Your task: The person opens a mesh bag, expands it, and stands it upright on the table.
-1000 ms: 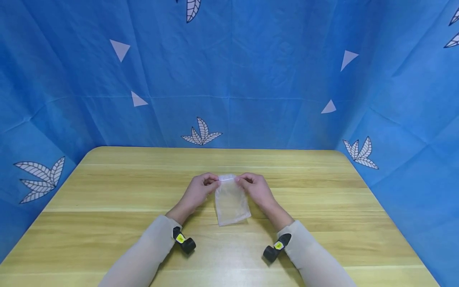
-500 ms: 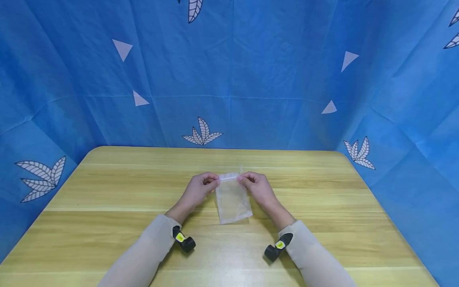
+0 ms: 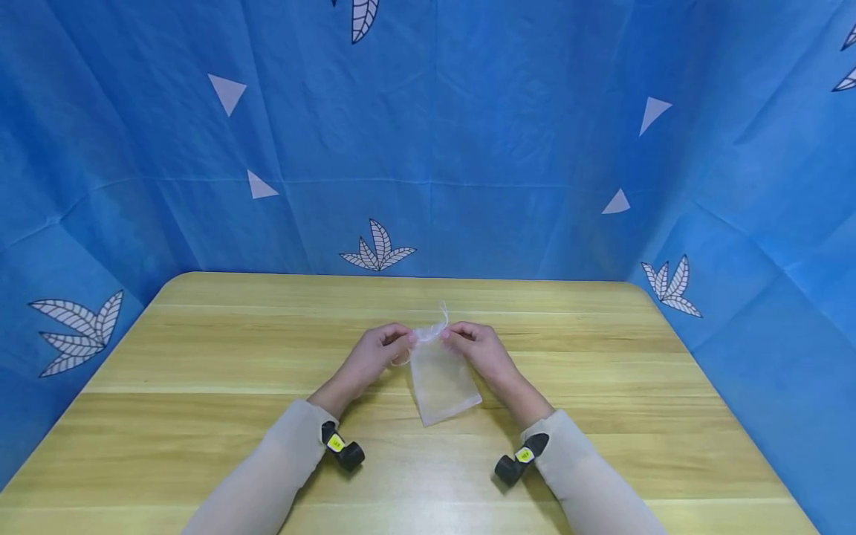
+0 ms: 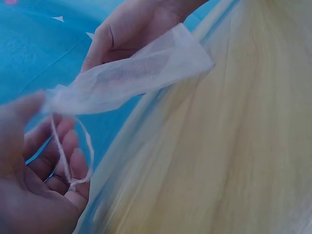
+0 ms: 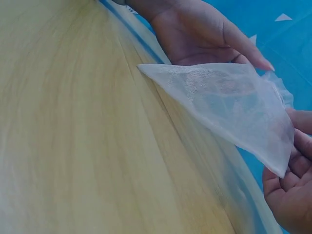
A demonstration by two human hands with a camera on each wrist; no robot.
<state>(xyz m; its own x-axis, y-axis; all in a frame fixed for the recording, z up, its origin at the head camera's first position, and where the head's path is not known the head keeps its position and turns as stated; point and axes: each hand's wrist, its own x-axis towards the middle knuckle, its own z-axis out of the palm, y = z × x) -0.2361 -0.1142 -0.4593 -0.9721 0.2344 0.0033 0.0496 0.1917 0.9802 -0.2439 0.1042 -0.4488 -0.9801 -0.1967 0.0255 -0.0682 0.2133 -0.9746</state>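
A sheer white mesh drawstring bag (image 3: 443, 383) hangs between my two hands over the middle of the table. My left hand (image 3: 384, 349) pinches its top edge at the left corner, thumb against fingertips. At the right side of the top, my right hand (image 3: 480, 349) pinches the mouth in the same way. In the left wrist view a loop of white drawstring (image 4: 89, 146) dangles below the left thumb, in front of the curled fingers. Another string end (image 3: 444, 312) sticks up beside the right fingertips. The mouth is gathered, and the bag's bottom corner (image 5: 146, 68) points toward the body.
The light wooden table (image 3: 200, 431) spreads out around both arms. Behind and beside it hangs a blue cloth (image 3: 508, 148) printed with leaves and triangles. A small black camera (image 3: 350, 455) sits on the left wrist, and another camera (image 3: 510, 470) on the right one.
The bag's top has gone from flat and straight to gathered, and string now shows at both sides. Its bottom has swung slightly to the right. Both hands stay nearly in place.
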